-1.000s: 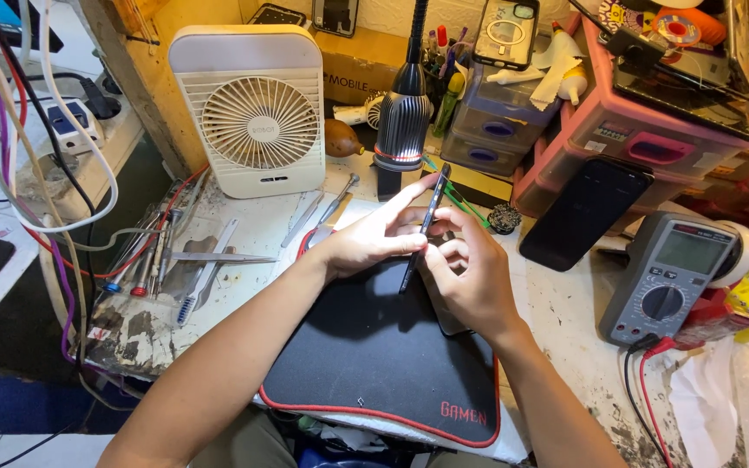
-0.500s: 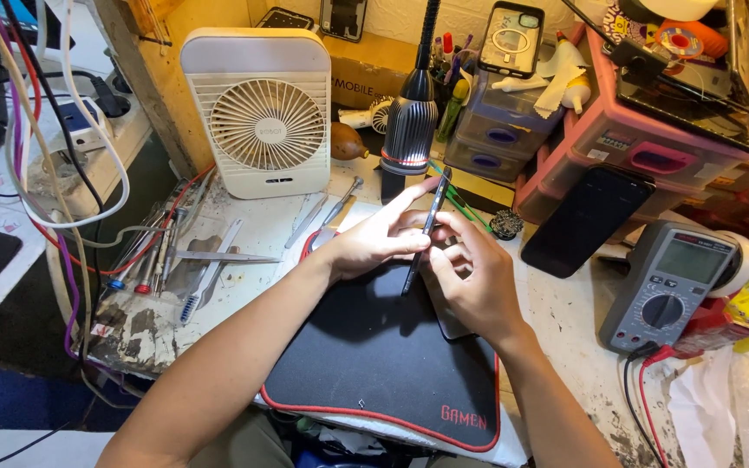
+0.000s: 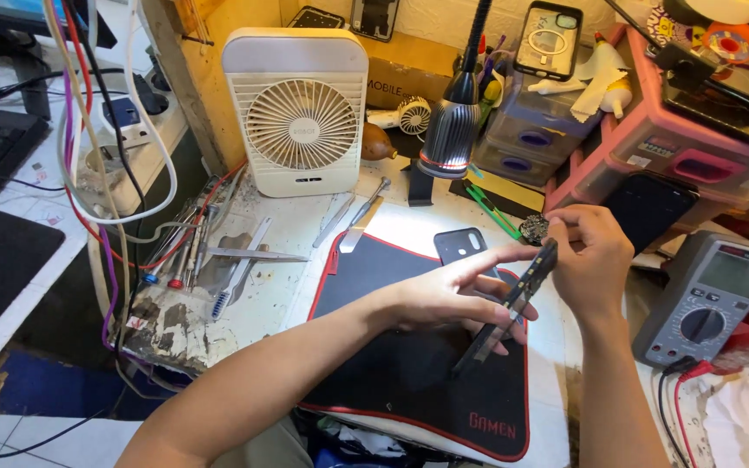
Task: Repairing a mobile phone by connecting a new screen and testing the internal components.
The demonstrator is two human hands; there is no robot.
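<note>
Right hand (image 3: 595, 260) has its grip pinched on the top end of a long, thin dark strip (image 3: 513, 303), looks like a narrow circuit board or a phone frame piece, hard to tell which. It's tilted, the lower end pointing down toward the black mat (image 3: 409, 381), a soft cloth-looking pad with red stitched edging. Left hand (image 3: 452, 299) is flat and loose, fingers spread out, fingertips touching the strip around the middle, not clenched on anything. A black phone back cover (image 3: 465, 247), matte plastic, lies on the mat just behind the hands. The desk (image 3: 279, 277) is scuffed white with metal tweezers (image 3: 253, 254) off to the left, a boxy cream fan (image 3: 298, 113) behind, and a grey multimeter (image 3: 708, 299) with a round dial to the right.
</note>
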